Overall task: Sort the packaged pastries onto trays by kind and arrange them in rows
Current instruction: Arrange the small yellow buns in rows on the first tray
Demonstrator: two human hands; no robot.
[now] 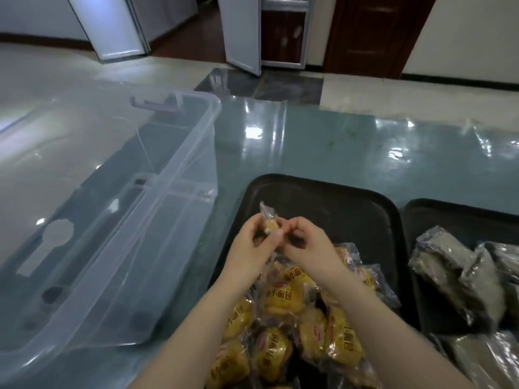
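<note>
A black tray (323,197) lies in front of me with a heap of several yellow packaged pastries (280,327) on its near half. Above that tray both hands hold one clear-wrapped yellow pastry (270,222). My left hand (254,249) grips the packet from the left, fingers curled round it. My right hand (307,244) pinches its right end between thumb and fingers. A second black tray (438,214) to the right carries several grey-silver packaged pastries (460,273).
An empty clear plastic storage bin (118,220) stands on the left of the glossy blue-green table (337,141). The table's far edge meets a shiny floor; doors and a white cabinet stand beyond.
</note>
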